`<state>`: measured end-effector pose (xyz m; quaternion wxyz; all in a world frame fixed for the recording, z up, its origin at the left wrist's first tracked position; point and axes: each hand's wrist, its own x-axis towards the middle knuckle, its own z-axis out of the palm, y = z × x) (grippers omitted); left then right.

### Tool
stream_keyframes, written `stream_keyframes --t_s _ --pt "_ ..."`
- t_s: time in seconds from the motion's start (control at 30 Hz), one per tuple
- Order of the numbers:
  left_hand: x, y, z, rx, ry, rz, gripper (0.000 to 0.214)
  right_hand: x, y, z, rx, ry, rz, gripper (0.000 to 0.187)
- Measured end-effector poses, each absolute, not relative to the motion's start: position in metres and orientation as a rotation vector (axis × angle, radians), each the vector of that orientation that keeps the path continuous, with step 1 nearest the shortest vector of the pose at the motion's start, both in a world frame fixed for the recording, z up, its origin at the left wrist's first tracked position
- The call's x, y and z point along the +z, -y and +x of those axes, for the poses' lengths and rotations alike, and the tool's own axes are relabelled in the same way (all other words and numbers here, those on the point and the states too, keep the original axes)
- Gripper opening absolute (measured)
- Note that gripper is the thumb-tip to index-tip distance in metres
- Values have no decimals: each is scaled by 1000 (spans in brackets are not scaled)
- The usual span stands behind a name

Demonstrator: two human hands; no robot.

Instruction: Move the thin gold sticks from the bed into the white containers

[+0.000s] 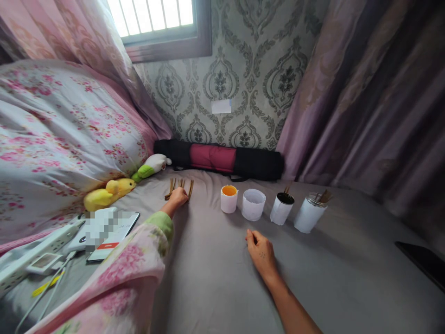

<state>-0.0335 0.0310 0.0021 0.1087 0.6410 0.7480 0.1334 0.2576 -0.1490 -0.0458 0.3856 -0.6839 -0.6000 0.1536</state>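
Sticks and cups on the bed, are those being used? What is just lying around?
In use: left hand on the brown sticks; orange-lined cup, clear cup, black-rimmed cup and glass jar, the last two holding sticks; right hand resting empty on the sheet.
Lying about: yellow plush toy, green plush toy, black-and-red roll, power strip, phone.

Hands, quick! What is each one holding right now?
Left hand: on the brown sticks; grip cannot be told.
Right hand: loosely open, empty, resting on the grey sheet.
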Motion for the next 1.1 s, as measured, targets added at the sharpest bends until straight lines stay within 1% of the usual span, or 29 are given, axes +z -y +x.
stream_keyframes --t_s 0.13,0.37,0.6,0.77,1.1 --pt "2 -32 -34 366 -2201 1880 18 -47 148 258 387 1522 -1745 41" --pt "1 -34 -36 366 -2186 1880 18 -48 149 258 367 1525 -1740 47" --pt "0 -36 -37 389 -2188 1854 17 -47 150 258 365 1527 -1754 44" --pt "2 -36 -38 417 -2182 1821 17 -47 149 258 360 1531 -1740 46" --pt "5 -35 -35 556 -2116 1690 19 -46 150 258 354 1524 -1739 45"
